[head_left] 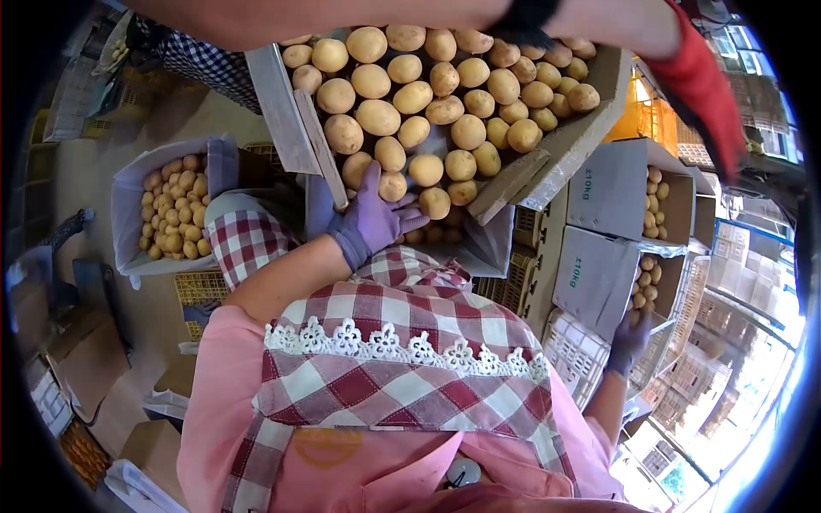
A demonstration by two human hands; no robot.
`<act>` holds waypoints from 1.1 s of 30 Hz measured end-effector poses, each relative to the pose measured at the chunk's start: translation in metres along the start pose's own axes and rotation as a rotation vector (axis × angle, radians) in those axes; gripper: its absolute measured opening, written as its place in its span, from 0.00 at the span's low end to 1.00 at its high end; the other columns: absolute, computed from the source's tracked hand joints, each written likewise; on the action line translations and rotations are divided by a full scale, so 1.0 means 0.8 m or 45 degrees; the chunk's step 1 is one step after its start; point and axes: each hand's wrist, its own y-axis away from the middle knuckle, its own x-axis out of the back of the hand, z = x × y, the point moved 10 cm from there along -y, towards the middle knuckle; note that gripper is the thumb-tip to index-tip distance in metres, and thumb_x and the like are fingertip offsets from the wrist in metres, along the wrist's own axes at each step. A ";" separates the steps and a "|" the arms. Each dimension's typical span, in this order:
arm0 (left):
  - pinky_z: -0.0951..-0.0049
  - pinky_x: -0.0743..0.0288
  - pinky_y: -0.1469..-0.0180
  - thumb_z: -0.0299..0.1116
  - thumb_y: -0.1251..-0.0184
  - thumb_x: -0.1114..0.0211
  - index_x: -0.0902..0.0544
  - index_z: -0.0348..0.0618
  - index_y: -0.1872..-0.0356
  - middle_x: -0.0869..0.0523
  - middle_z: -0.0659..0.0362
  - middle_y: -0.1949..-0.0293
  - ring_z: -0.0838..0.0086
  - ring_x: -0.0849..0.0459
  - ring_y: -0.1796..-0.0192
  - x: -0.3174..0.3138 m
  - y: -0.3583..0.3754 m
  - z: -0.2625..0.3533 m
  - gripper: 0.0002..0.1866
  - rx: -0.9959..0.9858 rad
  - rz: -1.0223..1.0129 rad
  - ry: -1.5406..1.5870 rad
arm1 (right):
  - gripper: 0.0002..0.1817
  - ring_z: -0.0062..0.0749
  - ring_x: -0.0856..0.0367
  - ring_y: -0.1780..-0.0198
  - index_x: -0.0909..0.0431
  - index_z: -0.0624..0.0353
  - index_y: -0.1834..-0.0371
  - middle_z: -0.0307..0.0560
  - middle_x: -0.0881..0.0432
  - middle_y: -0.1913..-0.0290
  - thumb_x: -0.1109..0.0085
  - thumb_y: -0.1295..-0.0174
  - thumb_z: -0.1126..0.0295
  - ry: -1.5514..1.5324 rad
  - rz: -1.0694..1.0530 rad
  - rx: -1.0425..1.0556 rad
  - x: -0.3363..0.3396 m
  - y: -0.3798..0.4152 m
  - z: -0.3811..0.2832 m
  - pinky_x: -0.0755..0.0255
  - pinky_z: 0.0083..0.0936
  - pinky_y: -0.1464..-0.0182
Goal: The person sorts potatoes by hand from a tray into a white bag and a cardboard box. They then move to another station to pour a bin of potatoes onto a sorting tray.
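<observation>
My left hand (374, 218), in a purple glove, is at the lower mouth of a wooden chute (560, 175). Its thumb and fingers are spread beside the lowest potatoes (434, 203), and no potato is clearly gripped. Directly below the mouth stands a lined carton (492, 252) with potatoes inside, partly hidden by my hand and the chute. Far to the right, my right hand (631, 342), also gloved, reaches to the opening of a carton marked 10kg (590, 274), close under its potatoes (646, 284). Its fingers are too dim to make out.
Another person's bare arm (385, 13) crosses above the chute; a red sleeve (705, 90) is at upper right. On the left stands a lined carton (128, 197) of potatoes. A second 10kg carton (607, 184) is at right, near plastic crates (577, 355).
</observation>
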 end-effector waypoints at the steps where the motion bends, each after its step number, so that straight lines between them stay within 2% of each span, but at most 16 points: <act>1: 0.42 0.35 0.34 0.74 0.43 0.48 0.48 0.52 0.26 0.43 0.41 0.31 0.37 0.38 0.32 0.002 0.000 -0.001 0.51 0.006 0.065 -0.006 | 0.22 0.55 0.18 0.50 0.21 0.68 0.51 0.66 0.18 0.54 0.44 0.38 0.59 0.499 -0.610 -0.270 -0.033 0.047 0.084 0.25 0.41 0.46; 2: 0.42 0.35 0.34 0.75 0.44 0.47 0.49 0.51 0.26 0.43 0.41 0.31 0.37 0.39 0.32 0.001 -0.002 -0.002 0.52 0.014 0.033 -0.011 | 0.21 0.58 0.18 0.52 0.18 0.67 0.55 0.68 0.17 0.57 0.43 0.41 0.58 0.673 -0.981 -0.264 -0.040 0.088 0.102 0.25 0.43 0.48; 4: 0.42 0.36 0.34 0.75 0.44 0.47 0.49 0.49 0.26 0.42 0.41 0.31 0.37 0.39 0.31 0.002 -0.006 -0.004 0.52 0.021 -0.032 -0.037 | 0.19 0.55 0.17 0.53 0.17 0.62 0.57 0.63 0.16 0.57 0.42 0.41 0.58 0.252 -0.927 -0.172 -0.045 0.076 0.009 0.24 0.42 0.50; 5: 0.41 0.40 0.32 0.70 0.39 0.48 0.47 0.49 0.27 0.42 0.42 0.30 0.41 0.42 0.29 -0.002 -0.002 -0.004 0.47 0.028 -0.015 0.030 | 0.17 0.52 0.16 0.55 0.17 0.61 0.55 0.59 0.15 0.57 0.41 0.39 0.60 0.000 -0.795 -0.178 -0.048 0.044 -0.068 0.23 0.38 0.51; 7: 0.41 0.40 0.32 0.70 0.38 0.48 0.48 0.47 0.27 0.42 0.41 0.30 0.41 0.43 0.28 0.003 0.000 -0.004 0.48 0.031 0.031 0.023 | 0.11 0.50 0.17 0.56 0.18 0.60 0.55 0.53 0.15 0.57 0.42 0.40 0.72 -0.514 -0.277 0.470 0.014 -0.028 -0.293 0.24 0.37 0.53; 9: 0.41 0.39 0.33 0.71 0.39 0.48 0.49 0.46 0.27 0.42 0.41 0.31 0.41 0.43 0.28 0.007 0.002 -0.004 0.50 0.005 0.080 0.028 | 0.15 0.47 0.17 0.57 0.20 0.59 0.52 0.50 0.16 0.52 0.41 0.44 0.75 -0.565 -0.001 0.964 0.029 -0.056 -0.437 0.23 0.35 0.56; 11: 0.39 0.37 0.34 0.73 0.41 0.47 0.49 0.45 0.26 0.42 0.41 0.31 0.40 0.43 0.29 0.010 0.013 -0.002 0.52 -0.050 0.136 0.036 | 0.12 0.49 0.18 0.60 0.21 0.58 0.56 0.49 0.16 0.55 0.41 0.42 0.67 -0.662 -0.122 1.016 -0.024 -0.094 -0.531 0.23 0.38 0.59; 14: 0.39 0.35 0.35 0.74 0.43 0.47 0.48 0.45 0.26 0.42 0.42 0.31 0.40 0.41 0.30 0.010 0.015 0.000 0.53 -0.099 0.068 0.093 | 0.19 0.50 0.17 0.56 0.23 0.57 0.58 0.54 0.16 0.58 0.40 0.41 0.52 -0.153 -0.736 0.666 -0.178 -0.140 -0.609 0.22 0.40 0.56; 20: 0.40 0.37 0.33 0.75 0.43 0.48 0.47 0.46 0.26 0.42 0.44 0.30 0.42 0.39 0.29 0.010 0.003 -0.009 0.53 -0.094 -0.042 0.202 | 0.24 0.50 0.16 0.56 0.23 0.59 0.57 0.53 0.15 0.62 0.38 0.43 0.48 -0.500 -0.635 0.661 -0.143 -0.132 -0.585 0.23 0.41 0.55; 22: 0.41 0.38 0.32 0.76 0.43 0.48 0.48 0.46 0.26 0.42 0.45 0.29 0.42 0.39 0.29 -0.009 0.013 -0.002 0.54 -0.167 -0.113 0.138 | 0.24 0.50 0.16 0.57 0.23 0.58 0.55 0.55 0.16 0.58 0.35 0.45 0.51 -0.674 -0.377 0.568 -0.077 -0.130 -0.553 0.23 0.40 0.53; 23: 0.42 0.40 0.30 0.75 0.43 0.48 0.48 0.45 0.26 0.41 0.46 0.29 0.44 0.40 0.29 -0.003 -0.007 -0.007 0.53 -0.052 -0.368 0.257 | 0.22 0.48 0.16 0.59 0.21 0.58 0.53 0.55 0.17 0.57 0.34 0.45 0.55 -0.917 0.021 0.755 -0.028 -0.122 -0.521 0.22 0.37 0.54; 26: 0.45 0.38 0.31 0.72 0.42 0.45 0.50 0.46 0.26 0.43 0.47 0.29 0.46 0.41 0.28 0.022 0.000 -0.006 0.52 -0.099 0.082 0.288 | 0.19 0.34 0.16 0.60 0.20 0.62 0.50 0.51 0.17 0.57 0.31 0.46 0.70 -0.976 -0.273 0.254 0.019 -0.117 -0.326 0.21 0.29 0.58; 27: 0.43 0.41 0.29 0.72 0.43 0.45 0.50 0.48 0.26 0.44 0.47 0.28 0.46 0.44 0.26 0.012 0.007 -0.006 0.52 -0.053 0.054 0.275 | 0.19 0.38 0.16 0.62 0.20 0.63 0.50 0.52 0.18 0.58 0.33 0.46 0.71 -0.566 -0.179 0.336 0.047 -0.110 -0.255 0.22 0.30 0.57; 30: 0.43 0.42 0.29 0.72 0.43 0.44 0.50 0.50 0.26 0.43 0.48 0.29 0.47 0.44 0.27 0.001 0.010 -0.004 0.52 -0.075 -0.036 0.221 | 0.21 0.44 0.15 0.58 0.16 0.58 0.58 0.50 0.14 0.61 0.33 0.51 0.56 0.587 -0.892 0.008 0.044 -0.052 0.004 0.22 0.39 0.54; 31: 0.44 0.42 0.30 0.72 0.43 0.44 0.49 0.50 0.26 0.43 0.50 0.29 0.47 0.44 0.27 0.006 0.005 -0.004 0.52 -0.080 -0.018 0.222 | 0.18 0.44 0.15 0.60 0.16 0.60 0.58 0.51 0.14 0.62 0.33 0.48 0.60 0.483 -0.873 -0.114 0.070 -0.045 -0.012 0.22 0.37 0.55; 33: 0.43 0.42 0.30 0.72 0.42 0.45 0.49 0.53 0.26 0.43 0.50 0.29 0.47 0.44 0.27 0.011 0.004 -0.005 0.50 -0.090 0.031 0.220 | 0.14 0.42 0.14 0.58 0.17 0.61 0.56 0.52 0.14 0.58 0.36 0.43 0.67 -0.045 -0.620 0.158 0.070 -0.068 -0.115 0.22 0.32 0.54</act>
